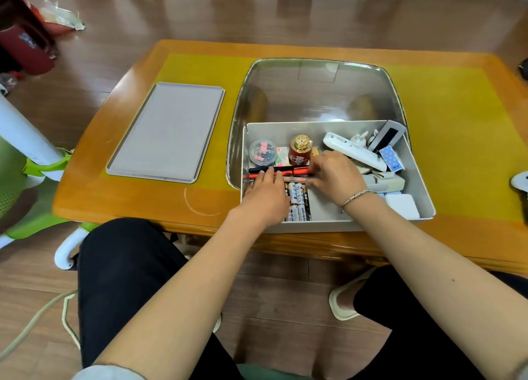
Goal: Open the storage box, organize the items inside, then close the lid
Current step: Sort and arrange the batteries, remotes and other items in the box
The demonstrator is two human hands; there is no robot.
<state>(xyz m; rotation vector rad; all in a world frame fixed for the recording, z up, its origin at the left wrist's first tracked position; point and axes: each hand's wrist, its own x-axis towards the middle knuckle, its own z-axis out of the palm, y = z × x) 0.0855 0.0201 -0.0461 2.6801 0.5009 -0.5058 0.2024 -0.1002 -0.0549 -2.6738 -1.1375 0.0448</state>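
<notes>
An open grey storage box (417, 179) stands on the table's near edge. Its flat grey lid (168, 131) lies on the table to the left. Inside lie red and black pens (288, 170), a row of batteries (298, 202), a round tub of binder clips (262, 150), a red bottle with a gold cap (300, 149) and a white remote (354, 151). My left hand (264, 192) rests fingers-forward on the pens' left end, over the batteries. My right hand (333, 174) has its fingers curled at the pens' right end; the grip itself is hidden.
A clear plastic cover (314, 91) lies on the table behind the box. White blocks and small cards fill the box's right side (400, 205). The wooden table carries a yellow mat (457, 139). A green and white chair (34, 165) stands at the left.
</notes>
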